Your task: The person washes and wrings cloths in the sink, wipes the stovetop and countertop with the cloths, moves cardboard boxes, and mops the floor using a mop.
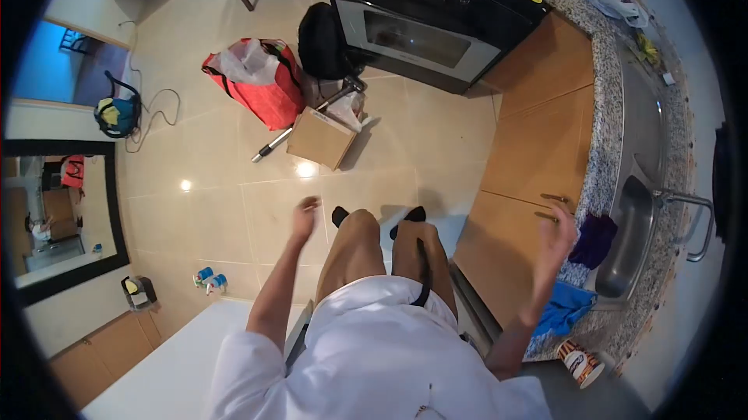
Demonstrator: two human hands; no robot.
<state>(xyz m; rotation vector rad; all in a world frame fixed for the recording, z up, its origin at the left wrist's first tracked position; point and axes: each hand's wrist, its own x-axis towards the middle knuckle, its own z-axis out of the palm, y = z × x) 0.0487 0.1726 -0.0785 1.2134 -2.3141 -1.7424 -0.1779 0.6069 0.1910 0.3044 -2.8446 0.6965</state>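
My left hand [305,219] hangs over the tiled floor, left of my knees, with its fingers loosely bent and nothing visible in them. On the other side, my right hand [555,237] is raised near the counter edge, its fingers apart and holding nothing I can see. Below and beside it are the brown cabinet doors [518,221] with metal handles. A dark purple cloth [594,239] hangs over the counter edge by the right hand, and a blue cloth [562,307] lies nearer to me.
A cardboard box [318,139], a red bag [261,85] and a black backpack [321,42] stand on the floor before a black stove [421,11]. To the right is a steel sink [623,264]; a striped cup [580,364] lies nearby. Blue-labelled bottles [210,280] stand left.
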